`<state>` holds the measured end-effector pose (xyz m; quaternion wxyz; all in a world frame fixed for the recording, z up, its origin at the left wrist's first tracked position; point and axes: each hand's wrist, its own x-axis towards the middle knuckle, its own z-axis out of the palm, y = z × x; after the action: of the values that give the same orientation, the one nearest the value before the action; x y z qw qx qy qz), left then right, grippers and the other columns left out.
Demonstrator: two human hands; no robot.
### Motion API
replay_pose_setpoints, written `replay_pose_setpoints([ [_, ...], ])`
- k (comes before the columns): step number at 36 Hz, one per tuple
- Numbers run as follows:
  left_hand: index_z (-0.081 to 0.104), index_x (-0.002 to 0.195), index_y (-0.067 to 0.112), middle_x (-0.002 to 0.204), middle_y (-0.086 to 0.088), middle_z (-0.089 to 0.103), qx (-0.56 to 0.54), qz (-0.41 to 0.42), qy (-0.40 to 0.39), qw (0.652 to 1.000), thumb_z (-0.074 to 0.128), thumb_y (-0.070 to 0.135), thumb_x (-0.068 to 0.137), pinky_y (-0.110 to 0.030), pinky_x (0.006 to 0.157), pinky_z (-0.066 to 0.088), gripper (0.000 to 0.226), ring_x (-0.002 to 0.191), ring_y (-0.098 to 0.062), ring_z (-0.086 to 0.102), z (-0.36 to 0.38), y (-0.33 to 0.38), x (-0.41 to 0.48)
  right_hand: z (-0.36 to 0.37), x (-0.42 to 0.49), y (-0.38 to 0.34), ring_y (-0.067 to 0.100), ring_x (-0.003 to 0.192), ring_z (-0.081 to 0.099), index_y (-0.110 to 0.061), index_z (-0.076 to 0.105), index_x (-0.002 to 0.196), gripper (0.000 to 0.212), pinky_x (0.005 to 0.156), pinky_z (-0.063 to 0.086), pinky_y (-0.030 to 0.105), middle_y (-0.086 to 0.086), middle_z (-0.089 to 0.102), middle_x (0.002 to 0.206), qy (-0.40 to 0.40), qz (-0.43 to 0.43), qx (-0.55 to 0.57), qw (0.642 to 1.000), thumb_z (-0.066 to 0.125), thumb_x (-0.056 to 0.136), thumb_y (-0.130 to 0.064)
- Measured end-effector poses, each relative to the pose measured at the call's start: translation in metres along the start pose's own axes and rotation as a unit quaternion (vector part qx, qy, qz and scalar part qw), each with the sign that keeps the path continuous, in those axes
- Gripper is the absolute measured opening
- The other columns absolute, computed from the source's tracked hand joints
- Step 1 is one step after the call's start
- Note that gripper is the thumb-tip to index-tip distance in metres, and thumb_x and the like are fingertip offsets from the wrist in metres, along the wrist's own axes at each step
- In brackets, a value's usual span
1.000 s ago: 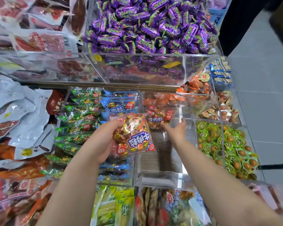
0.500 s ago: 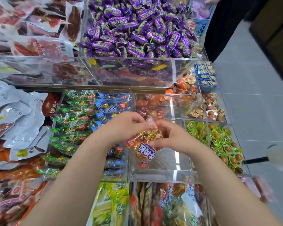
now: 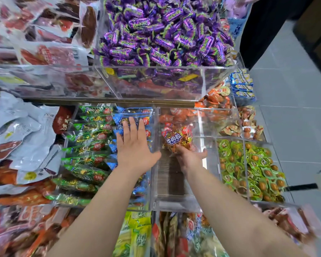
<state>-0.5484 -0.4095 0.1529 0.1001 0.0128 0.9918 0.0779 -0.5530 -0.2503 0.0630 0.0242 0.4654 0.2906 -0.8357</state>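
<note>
— Progress on filling the middle bin [image 3: 171, 182]?
— Barely begun, judging by the bare floor: little inside beyond the one bag in hand, plenty of room left. Left to do, probably: setting it down and bringing more.
— Whereabouts of the red snack bag [image 3: 176, 140]?
— Low inside that bin, toward the back, clamped from below in the right grip [image 3: 190, 157]; not yet released.
— And the left grip [image 3: 135, 147]?
— Fingers straight and apart, holding nothing, palm down over the blue packets [image 3: 132, 115] next door; touching or hovering, cannot tell.
— Other containers, biggest first?
— Up high, the top bin [image 3: 156, 84], heaped with purple sweets [image 3: 165, 34]. Below, the left bin [image 3: 100, 206], with rows of green packets [image 3: 85, 145] beside the blue. Off to the side, the right bins [image 3: 245, 143]: green-wrapped rounds [image 3: 248, 169] in front, orange packs [image 3: 215, 98] further back.
</note>
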Motion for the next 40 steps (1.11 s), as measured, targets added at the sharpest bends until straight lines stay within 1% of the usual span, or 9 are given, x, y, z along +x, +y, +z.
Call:
replay_pose_setpoints([
  [3,-0.019,0.151,0.017,0.159,-0.011,-0.023,0.007,0.006,-0.002,1.000,0.051,0.065,0.080,-0.050,0.117,-0.003,0.110,0.145,-0.032,-0.022,0.002,-0.001,0.001,-0.004,0.011,0.011,0.028,0.118,0.054,-0.035,0.021,0.140,0.093,0.103,0.039,0.047,0.007,0.050,0.134,0.027,-0.091,-0.153,0.984,0.081,0.070,-0.026],
  [5,-0.019,0.150,0.016,0.159,-0.012,-0.023,0.008,0.007,-0.003,1.000,0.050,0.064,0.080,-0.051,0.117,-0.004,0.110,0.145,-0.032,-0.021,0.003,-0.001,0.001,-0.005,0.013,0.018,0.030,0.113,0.057,-0.025,0.030,0.139,0.088,0.100,0.044,0.045,0.014,0.053,0.131,0.043,-0.163,-0.317,0.933,0.084,0.069,-0.021],
  [7,-0.019,0.151,0.016,0.159,-0.013,-0.022,0.011,0.007,0.000,1.000,0.050,0.064,0.079,-0.051,0.117,-0.005,0.110,0.145,-0.033,-0.021,0.003,-0.001,0.002,-0.005,0.013,0.019,0.030,0.117,0.051,-0.017,0.048,0.128,0.074,0.102,0.041,0.037,0.018,0.045,0.135,0.086,-0.181,-0.444,0.873,0.082,0.067,-0.042],
  [10,-0.019,0.151,0.015,0.159,-0.013,-0.022,0.016,0.008,0.007,1.000,0.049,0.066,0.079,-0.050,0.117,-0.007,0.111,0.145,-0.033,-0.022,0.005,0.000,0.002,-0.011,0.017,0.018,0.033,0.138,0.021,-0.015,0.053,0.128,0.082,0.110,0.026,0.035,0.019,0.015,0.151,0.140,-0.155,-0.610,0.765,0.070,0.066,-0.066],
  [13,-0.020,0.150,0.015,0.159,-0.013,-0.022,0.013,0.009,0.010,1.000,0.048,0.066,0.079,-0.050,0.117,-0.007,0.111,0.145,-0.032,-0.022,0.005,-0.001,0.001,-0.012,0.023,0.017,0.031,0.142,0.017,-0.009,0.024,0.146,0.105,0.115,0.020,0.037,0.016,0.009,0.155,0.080,-0.214,-0.555,0.800,0.081,0.067,-0.046],
  [17,-0.020,0.150,0.015,0.159,-0.013,-0.022,0.014,0.014,0.015,1.000,0.048,0.067,0.079,-0.050,0.117,-0.006,0.111,0.145,-0.032,-0.021,0.007,-0.002,0.002,-0.007,0.033,0.010,0.022,0.127,0.047,-0.027,0.009,0.147,0.117,0.108,0.037,0.047,0.005,0.045,0.141,-0.039,-0.250,-0.438,0.863,0.087,0.062,-0.013],
  [25,-0.015,0.152,0.016,0.160,-0.011,-0.016,-0.006,0.020,0.024,1.000,0.044,0.072,0.077,-0.048,0.117,-0.008,0.111,0.146,-0.029,-0.021,0.011,-0.004,0.004,-0.005,0.051,0.007,0.019,0.136,0.024,-0.025,-0.005,0.148,0.146,0.117,0.022,0.039,0.000,0.019,0.144,-0.083,-0.306,-0.534,0.784,0.096,0.041,-0.024],
  [33,-0.016,0.151,0.016,0.160,-0.011,-0.017,0.001,0.023,0.024,0.999,0.044,0.069,0.079,-0.048,0.117,-0.008,0.107,0.146,-0.029,-0.021,0.011,-0.005,0.004,-0.004,0.050,0.015,0.016,0.133,0.030,-0.040,0.002,0.145,0.135,0.110,0.024,0.030,-0.005,0.024,0.145,-0.058,-0.319,-0.474,0.819,0.093,0.048,-0.017],
  [40,-0.015,0.152,0.018,0.161,-0.009,-0.016,-0.007,0.018,0.022,1.000,0.045,0.070,0.079,-0.047,0.118,-0.007,0.108,0.147,-0.027,-0.020,0.009,-0.005,0.002,-0.012,0.042,0.002,0.022,0.142,0.020,-0.022,-0.021,0.146,0.154,0.118,0.016,0.040,0.006,0.010,0.155,-0.034,-0.237,-0.519,0.820,0.095,0.045,-0.024],
])
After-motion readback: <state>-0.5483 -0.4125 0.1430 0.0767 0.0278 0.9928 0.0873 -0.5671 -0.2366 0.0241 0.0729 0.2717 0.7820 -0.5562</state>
